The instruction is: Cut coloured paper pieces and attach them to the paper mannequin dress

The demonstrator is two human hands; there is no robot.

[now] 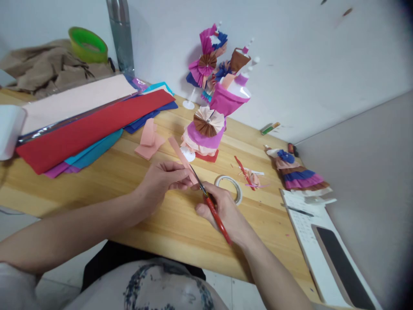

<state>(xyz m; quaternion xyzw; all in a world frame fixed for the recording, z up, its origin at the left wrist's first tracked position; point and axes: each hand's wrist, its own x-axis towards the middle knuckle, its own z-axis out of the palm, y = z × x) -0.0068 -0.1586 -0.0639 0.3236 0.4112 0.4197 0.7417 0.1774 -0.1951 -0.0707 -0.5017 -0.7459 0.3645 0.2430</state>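
Between its thumb and fingers, my left hand (171, 175) pinches a narrow strip of pink crepe paper (178, 150). My right hand (222, 206) grips red-handled scissors (215, 216), whose blades lie along the strip's lower end. Whether the blades are cutting into the paper is too small to tell. Beyond the hands stands a small mannequin in a magenta paper dress (209, 133) with a pleated rosette at its waist. Folded pink paper pieces (150, 142) rest on the table left of it. A roll of white tape (238, 190) lies just past my right hand.
Stacked coloured paper sheets (97, 125) cover the table's left side, near a bottle (121, 38) and a green bowl (88, 45). More dressed mannequins (206, 64) stand by the wall. Paper scraps (251, 177), a layered paper dress (300, 176), a notebook (295, 224) and a phone (342, 262) lie right.
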